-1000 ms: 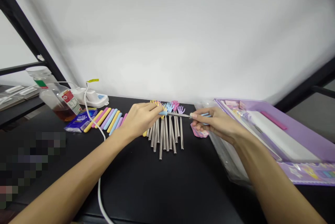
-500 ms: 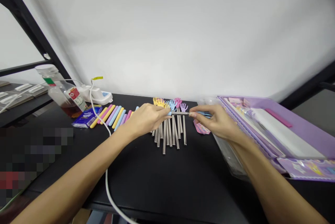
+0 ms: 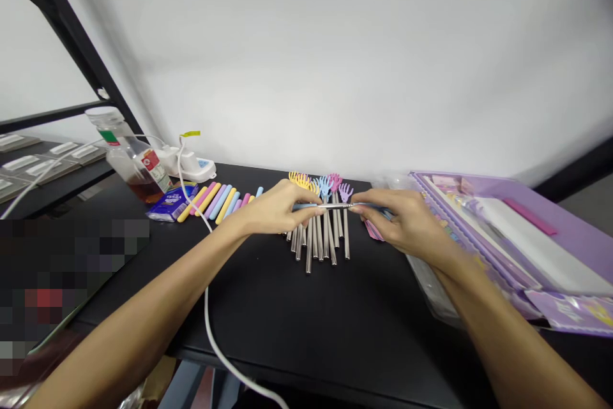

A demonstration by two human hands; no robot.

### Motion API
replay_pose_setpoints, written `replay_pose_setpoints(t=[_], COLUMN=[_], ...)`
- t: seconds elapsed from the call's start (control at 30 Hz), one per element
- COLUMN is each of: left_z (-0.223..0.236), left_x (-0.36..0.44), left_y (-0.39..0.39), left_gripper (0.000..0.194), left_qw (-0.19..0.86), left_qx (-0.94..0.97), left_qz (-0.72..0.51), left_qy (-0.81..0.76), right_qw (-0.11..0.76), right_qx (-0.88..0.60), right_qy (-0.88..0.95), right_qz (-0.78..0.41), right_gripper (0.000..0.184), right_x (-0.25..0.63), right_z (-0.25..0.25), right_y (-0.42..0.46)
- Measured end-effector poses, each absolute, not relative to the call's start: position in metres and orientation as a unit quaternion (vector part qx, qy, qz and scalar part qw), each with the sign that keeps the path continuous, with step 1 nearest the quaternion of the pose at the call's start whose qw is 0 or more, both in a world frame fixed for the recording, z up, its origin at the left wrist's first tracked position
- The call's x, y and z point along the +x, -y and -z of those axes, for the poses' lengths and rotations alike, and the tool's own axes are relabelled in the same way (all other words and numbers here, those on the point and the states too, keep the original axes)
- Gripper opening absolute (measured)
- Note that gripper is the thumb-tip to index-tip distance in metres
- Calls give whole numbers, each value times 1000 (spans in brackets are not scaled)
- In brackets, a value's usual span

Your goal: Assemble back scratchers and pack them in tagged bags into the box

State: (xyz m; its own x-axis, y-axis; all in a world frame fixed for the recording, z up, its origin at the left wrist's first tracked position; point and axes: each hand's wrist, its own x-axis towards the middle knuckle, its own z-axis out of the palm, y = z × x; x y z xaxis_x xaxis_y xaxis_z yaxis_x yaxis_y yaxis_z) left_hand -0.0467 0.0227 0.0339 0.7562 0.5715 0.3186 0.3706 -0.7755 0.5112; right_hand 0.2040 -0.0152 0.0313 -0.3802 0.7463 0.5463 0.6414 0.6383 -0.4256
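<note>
My left hand [image 3: 282, 208] is closed in a pinch on the light-blue handle of a back scratcher, at its left end. The scratcher's thin metal rod [image 3: 338, 206] lies level between both hands. At the other end my right hand [image 3: 400, 217] pinches a blue part, mostly covered by the fingers. Under and behind the rod lie several metal tubes [image 3: 309, 252] topped with small claw-shaped heads in yellow, blue, pink and purple, such as the purple claw head [image 3: 345, 192]. To the left, partly behind my left hand, is a row of pastel handles [image 3: 224, 203].
A blue packet [image 3: 172, 203], a bottle of dark liquid [image 3: 136, 170] and a white power strip [image 3: 191, 166] stand at the left. A white cable [image 3: 209, 332] crosses the black table [image 3: 335, 326]. At the right lies a purple box [image 3: 575, 237], with pink cards [image 3: 374, 231] near my right hand.
My left fingers have slid a little left along the scratcher, showing more of the blue handle and rod. The view has shifted slightly, moving the scene right.
</note>
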Motion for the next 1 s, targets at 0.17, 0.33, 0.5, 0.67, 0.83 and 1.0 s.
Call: replay_pose_setpoints(t=[0.17, 0.33, 0.5, 0.67, 0.83, 1.0], left_z=[-26, -15, -10, -8, -6, -5], left_x=[-41, -41, -37, -26, -25, -26], left_y=[-27, -29, -26, -18, -18, -19], left_gripper=[28, 30, 36, 33, 31, 32], left_qw=[40, -49, -109, -130, -120, -144], left_qx=[939, 935, 913, 913, 915, 888], left_qz=[-208, -197, -231, -215, -217, -311], left_qy=[-272, -290, -318, -322, -319, -308], right_qw=[313, 319, 346, 346, 373, 522], right_qx=[-477, -498, -496, -481, -495, -436], right_qy=[814, 794, 784, 795, 750, 617], right_qz=[-106, -141, -140, -132, -230, -397], right_gripper=[27, 31, 28, 22, 26, 29], right_x=[208, 217, 217, 209, 206, 184], right_z=[-31, -31, -36, -29, -28, -25], right_y=[11, 8, 11, 12, 11, 14])
